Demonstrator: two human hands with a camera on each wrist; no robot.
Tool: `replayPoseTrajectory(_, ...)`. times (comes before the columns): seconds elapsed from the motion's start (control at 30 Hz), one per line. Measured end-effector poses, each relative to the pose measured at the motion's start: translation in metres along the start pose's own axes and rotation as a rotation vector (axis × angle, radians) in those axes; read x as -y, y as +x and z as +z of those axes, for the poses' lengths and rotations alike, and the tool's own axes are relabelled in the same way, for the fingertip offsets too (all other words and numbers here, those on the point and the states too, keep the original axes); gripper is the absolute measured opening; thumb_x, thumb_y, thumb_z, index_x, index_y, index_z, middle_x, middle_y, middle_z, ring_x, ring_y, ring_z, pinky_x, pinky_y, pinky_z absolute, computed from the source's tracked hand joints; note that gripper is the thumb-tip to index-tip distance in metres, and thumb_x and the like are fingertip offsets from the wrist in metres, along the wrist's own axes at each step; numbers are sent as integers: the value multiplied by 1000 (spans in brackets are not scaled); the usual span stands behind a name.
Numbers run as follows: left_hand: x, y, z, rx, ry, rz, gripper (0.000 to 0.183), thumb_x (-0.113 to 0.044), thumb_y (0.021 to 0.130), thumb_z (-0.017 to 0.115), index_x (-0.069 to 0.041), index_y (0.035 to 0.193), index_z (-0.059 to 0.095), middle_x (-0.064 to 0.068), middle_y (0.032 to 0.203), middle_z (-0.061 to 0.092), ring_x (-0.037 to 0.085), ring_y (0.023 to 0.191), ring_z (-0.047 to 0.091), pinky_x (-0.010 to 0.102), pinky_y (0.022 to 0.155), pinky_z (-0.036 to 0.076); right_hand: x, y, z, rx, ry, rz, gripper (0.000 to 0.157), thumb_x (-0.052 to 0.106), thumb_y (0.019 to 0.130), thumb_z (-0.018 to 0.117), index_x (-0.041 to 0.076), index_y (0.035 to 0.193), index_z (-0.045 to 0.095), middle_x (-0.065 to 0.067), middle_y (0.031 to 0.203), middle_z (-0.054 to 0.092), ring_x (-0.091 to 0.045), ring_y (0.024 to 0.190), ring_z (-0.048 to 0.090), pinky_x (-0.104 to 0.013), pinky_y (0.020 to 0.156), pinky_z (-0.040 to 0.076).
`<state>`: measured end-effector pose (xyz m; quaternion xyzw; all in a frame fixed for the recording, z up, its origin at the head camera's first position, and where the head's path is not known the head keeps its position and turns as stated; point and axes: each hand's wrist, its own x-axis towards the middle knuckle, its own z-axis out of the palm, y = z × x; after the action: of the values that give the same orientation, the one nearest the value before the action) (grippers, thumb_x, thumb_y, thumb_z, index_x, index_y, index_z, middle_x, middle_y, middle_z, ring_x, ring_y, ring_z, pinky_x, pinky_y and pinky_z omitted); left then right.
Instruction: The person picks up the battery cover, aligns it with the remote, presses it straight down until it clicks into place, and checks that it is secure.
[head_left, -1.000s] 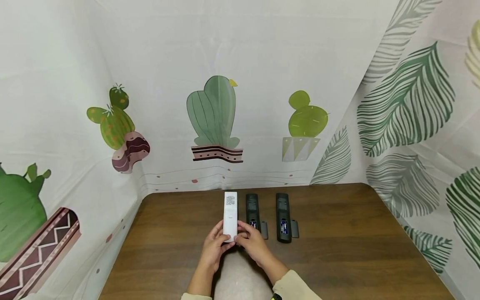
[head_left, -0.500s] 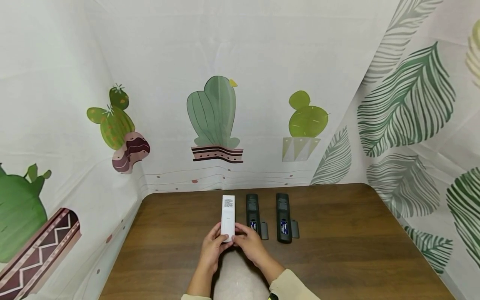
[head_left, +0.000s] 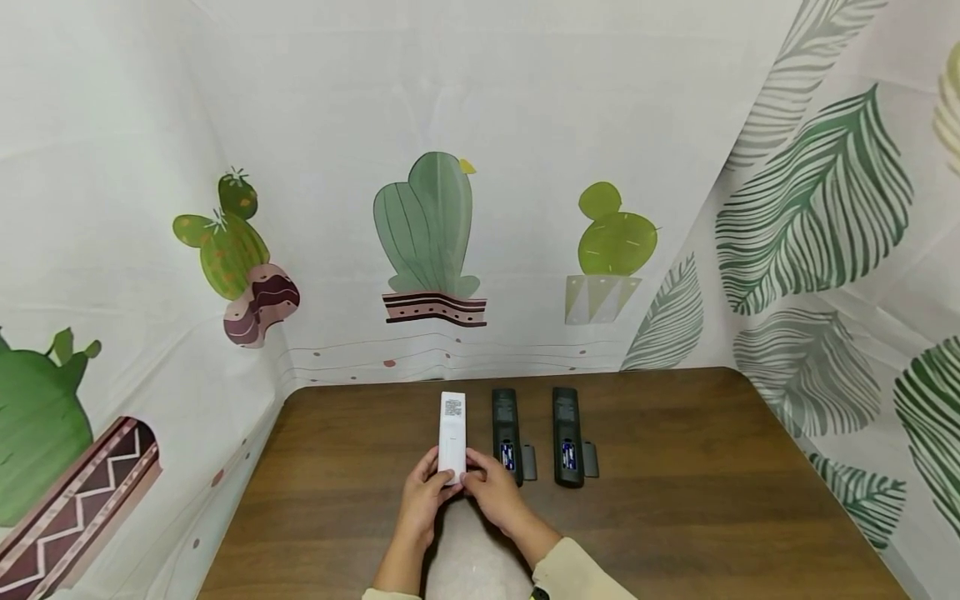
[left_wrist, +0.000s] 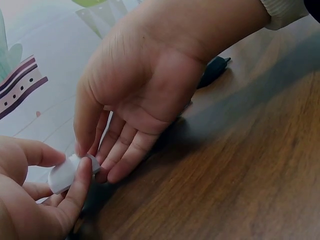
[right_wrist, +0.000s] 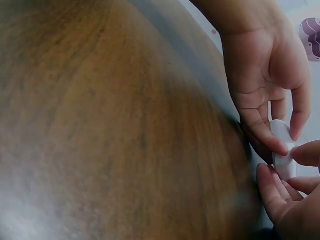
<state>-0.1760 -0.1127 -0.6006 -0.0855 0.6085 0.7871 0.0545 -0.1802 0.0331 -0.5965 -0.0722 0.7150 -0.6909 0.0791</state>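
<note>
Both hands hold a white remote control (head_left: 452, 433) back side up, a printed label near its far end. My left hand (head_left: 422, 498) grips its near end from the left, thumb on top. From the right, my right hand (head_left: 495, 493) grips the same end, its thumb also on the back face. In the left wrist view the remote's rounded white end (left_wrist: 64, 175) shows between the fingers of both hands. The right wrist view shows that white end (right_wrist: 283, 162) pinched from both sides. Fingers hide the remote's lower edges.
Right of the hands lie two black remotes, a nearer one (head_left: 506, 417) and a farther one (head_left: 566, 425), both with batteries in uncovered compartments. Beside them are their battery covers, one (head_left: 529, 462) and another (head_left: 590, 459). The wooden table (head_left: 675, 517) ends at a patterned cloth (head_left: 517, 208).
Both hands and the white remote have shifted slightly left and a little nearer the body. The grip stays much the same. The black remotes and covers have not moved.
</note>
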Motion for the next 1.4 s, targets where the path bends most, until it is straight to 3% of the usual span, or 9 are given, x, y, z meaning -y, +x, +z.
replayPoseTrajectory(0.13,1,0,-1,-4,9,3,62,4,96,51,8,154,29,32,151,41,15,101,63,26,82,59,0,-1,2,-4,-19,-5,52,-2,96,57,-18,143,41,-35,134,52,-37,106,67,-38,79,62)
replayPoseTrajectory(0.43,4,1,-1,-10,71,37,63,2,96,52,10,154,28,33,149,42,19,109,62,24,83,59,1,-4,4,-11,-160,12,55,5,96,62,-9,146,45,-30,141,52,-28,107,66,-15,78,52)
replayPoseTrajectory(0.7,5,0,0,-47,126,76,66,4,93,57,14,152,29,34,148,31,24,115,61,17,83,56,-1,-3,5,-17,-219,0,55,7,94,64,-6,145,48,-28,140,54,-27,106,66,-16,80,50)
replayPoseTrajectory(0.87,7,0,0,-100,249,151,63,5,90,62,17,146,38,31,142,36,36,120,59,15,83,55,-1,-3,5,-27,-256,-11,54,5,93,62,-6,145,50,-27,138,55,-23,103,65,-18,81,50)
replayPoseTrajectory(1.03,6,-1,-1,-167,401,198,58,1,88,68,14,141,48,30,138,49,42,125,55,30,96,53,-2,-5,4,-28,-304,-36,50,7,95,59,-6,143,52,-28,138,55,-25,108,66,-21,86,52)
replayPoseTrajectory(1.2,5,-3,-3,-173,431,182,59,0,87,69,12,141,50,30,143,49,43,134,47,52,106,48,0,-6,3,-15,-336,-83,48,5,94,60,-9,140,54,-25,132,59,-27,106,67,-22,86,52)
replayPoseTrajectory(1.27,5,-3,-4,-169,434,182,59,2,87,69,12,141,49,31,143,48,43,132,48,50,105,50,0,-5,2,-10,-350,-90,48,4,94,61,-9,139,54,-24,129,60,-26,103,66,-22,85,52)
replayPoseTrajectory(1.4,5,-2,-5,-172,491,210,59,2,86,71,13,140,50,31,139,52,41,119,59,33,93,57,2,-4,3,-4,-372,-76,48,5,94,62,-9,139,54,-21,128,61,-24,103,65,-23,85,51)
